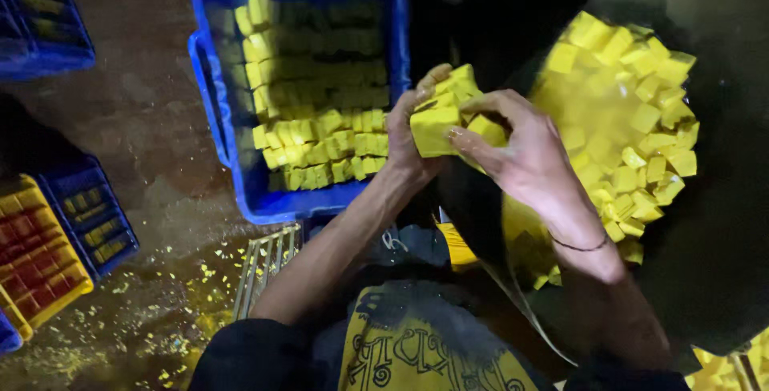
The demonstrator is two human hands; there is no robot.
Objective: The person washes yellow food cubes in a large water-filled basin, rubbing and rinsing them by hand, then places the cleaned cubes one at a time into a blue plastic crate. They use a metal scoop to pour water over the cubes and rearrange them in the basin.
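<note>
My left hand (410, 131) and my right hand (517, 151) together hold a stack of yellow cubes (443, 110) between a blue crate and a big dark pan. The blue crate (232, 167) at top centre holds rows of yellow cubes (320, 135) packed side by side. The dark pan (713, 223) on the right is full of loose yellow cubes (625, 118) in yellow liquid. My right fingers press on the front and top of the held stack; my left palm supports it from the crate side.
Stacked blue, yellow and red crates (48, 247) sit at the left. Another blue crate (40, 22) is at top left. Yellow crumbs litter the wet floor (152, 319). A slatted rack (264, 267) lies below the blue crate.
</note>
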